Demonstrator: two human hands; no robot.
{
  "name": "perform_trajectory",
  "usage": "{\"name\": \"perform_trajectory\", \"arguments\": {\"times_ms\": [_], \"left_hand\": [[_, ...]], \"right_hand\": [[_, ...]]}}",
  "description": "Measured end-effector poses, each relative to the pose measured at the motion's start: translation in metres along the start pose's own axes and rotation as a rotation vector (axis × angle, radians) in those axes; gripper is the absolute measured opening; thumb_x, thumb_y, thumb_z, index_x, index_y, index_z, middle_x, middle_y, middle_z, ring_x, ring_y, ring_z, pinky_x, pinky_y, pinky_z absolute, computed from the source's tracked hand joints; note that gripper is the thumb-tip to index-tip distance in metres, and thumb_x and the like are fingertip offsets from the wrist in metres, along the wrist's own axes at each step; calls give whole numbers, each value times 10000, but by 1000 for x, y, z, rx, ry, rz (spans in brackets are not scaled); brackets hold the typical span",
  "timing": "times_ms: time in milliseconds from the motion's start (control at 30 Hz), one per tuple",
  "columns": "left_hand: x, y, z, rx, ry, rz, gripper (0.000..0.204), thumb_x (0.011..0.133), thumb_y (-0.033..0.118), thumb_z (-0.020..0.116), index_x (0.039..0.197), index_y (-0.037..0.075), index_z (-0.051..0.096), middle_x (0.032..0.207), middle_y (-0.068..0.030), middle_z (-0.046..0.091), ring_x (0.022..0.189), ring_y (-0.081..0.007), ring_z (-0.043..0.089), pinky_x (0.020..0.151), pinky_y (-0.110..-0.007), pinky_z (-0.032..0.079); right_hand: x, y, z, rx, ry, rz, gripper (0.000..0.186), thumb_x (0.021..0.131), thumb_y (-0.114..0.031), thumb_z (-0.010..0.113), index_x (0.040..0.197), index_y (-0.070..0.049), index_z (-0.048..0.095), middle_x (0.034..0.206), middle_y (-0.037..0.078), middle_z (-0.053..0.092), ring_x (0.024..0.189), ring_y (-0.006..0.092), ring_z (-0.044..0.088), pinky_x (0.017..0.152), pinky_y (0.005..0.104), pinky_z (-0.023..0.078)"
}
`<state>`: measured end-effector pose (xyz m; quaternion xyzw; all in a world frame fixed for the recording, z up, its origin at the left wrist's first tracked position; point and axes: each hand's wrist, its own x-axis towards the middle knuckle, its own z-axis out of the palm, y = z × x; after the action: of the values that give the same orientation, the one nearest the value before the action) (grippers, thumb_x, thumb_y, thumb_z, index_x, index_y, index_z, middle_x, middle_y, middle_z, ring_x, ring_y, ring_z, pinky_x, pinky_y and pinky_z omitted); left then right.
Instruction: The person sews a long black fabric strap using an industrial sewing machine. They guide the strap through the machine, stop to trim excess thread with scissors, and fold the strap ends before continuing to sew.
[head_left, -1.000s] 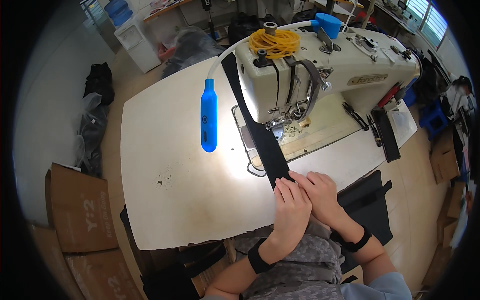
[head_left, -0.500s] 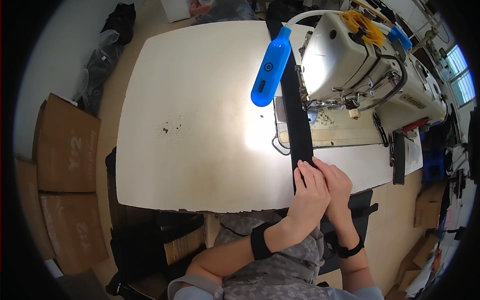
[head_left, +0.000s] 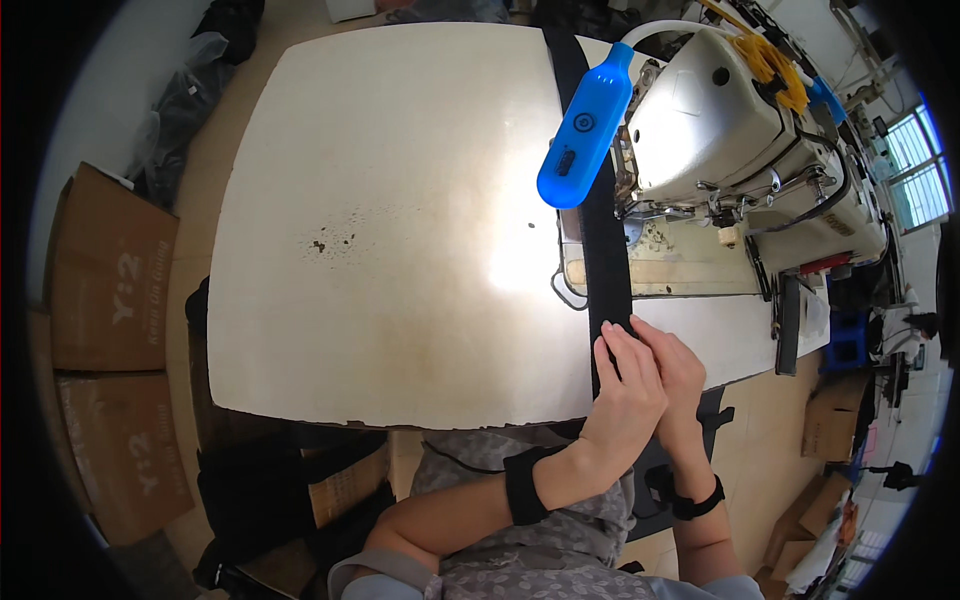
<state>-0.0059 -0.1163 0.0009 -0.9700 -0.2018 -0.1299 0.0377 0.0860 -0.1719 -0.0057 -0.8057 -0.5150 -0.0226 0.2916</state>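
A long black fabric strip [head_left: 606,262] runs from the far edge of the white table past the needle area of the sewing machine [head_left: 700,125] to my hands. My left hand [head_left: 627,385] lies on its near end, fingers together and bent over the cloth. Close against it, my right hand [head_left: 680,375] grips the strip's right edge; its thumb and lower fingers are partly hidden. Both hands wear black wristbands. A blue lamp-like device [head_left: 583,135] hangs over the strip beside the machine head and covers part of it.
The white table [head_left: 400,330] spreads to the left, with dark specks on it. Dark narrow tools [head_left: 776,320] and a black strip piece [head_left: 788,325] lie right of the machine. Cardboard boxes [head_left: 110,280] stand on the floor at left, another [head_left: 832,415] at right.
The whole view has shifted slightly, so the machine and blue device appear farther right. Both hands stay on the strip, with little visible movement along it.
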Motion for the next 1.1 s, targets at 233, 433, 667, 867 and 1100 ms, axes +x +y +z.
{"name": "perform_trajectory", "arguments": {"times_ms": [233, 433, 667, 867, 1100], "left_hand": [[0, -2, 3, 18, 18, 10, 386, 769, 135, 541, 1057, -116, 602, 1075, -305, 559, 1059, -421, 549, 945, -435, 450], [4, -4, 5, 29, 17, 35, 384, 766, 125, 543, 1054, -124, 594, 1059, -300, 557, 1042, -423, 556, 931, -417, 454], [10, -12, 5, -6, 9, 90, 377, 738, 111, 576, 1025, -134, 590, 1052, -308, 556, 1020, -425, 560, 923, -400, 455], [16, -24, 8, -49, -23, 159, 354, 727, 90, 587, 1007, -127, 590, 1048, -298, 564, 1016, -395, 568, 901, -359, 474], [22, -42, 2, -168, -31, 242, 305, 824, 100, 558, 1023, -130, 574, 1030, -289, 578, 1015, -372, 578, 787, -341, 530]], "right_hand": [[0, 3, -2, -45, -40, -36, 358, 768, -74, 598, 1122, -105, 641, 658, 64, 519, 579, 241, 517, 545, 339, 414], [3, 8, -3, -53, -45, -76, 363, 764, -94, 599, 1126, -104, 633, 653, 63, 522, 587, 239, 535, 549, 341, 428], [15, 8, -11, -72, -71, -122, 344, 737, -120, 621, 1080, -98, 633, 662, 50, 543, 614, 229, 574, 564, 343, 459], [19, 14, -8, -111, -50, -167, 355, 730, -139, 636, 1084, -106, 631, 652, 42, 559, 603, 222, 594, 557, 333, 473], [23, 15, -10, -177, -86, -131, 316, 766, -175, 609, 1076, -112, 629, 629, 41, 610, 590, 207, 629, 524, 317, 479]]}}
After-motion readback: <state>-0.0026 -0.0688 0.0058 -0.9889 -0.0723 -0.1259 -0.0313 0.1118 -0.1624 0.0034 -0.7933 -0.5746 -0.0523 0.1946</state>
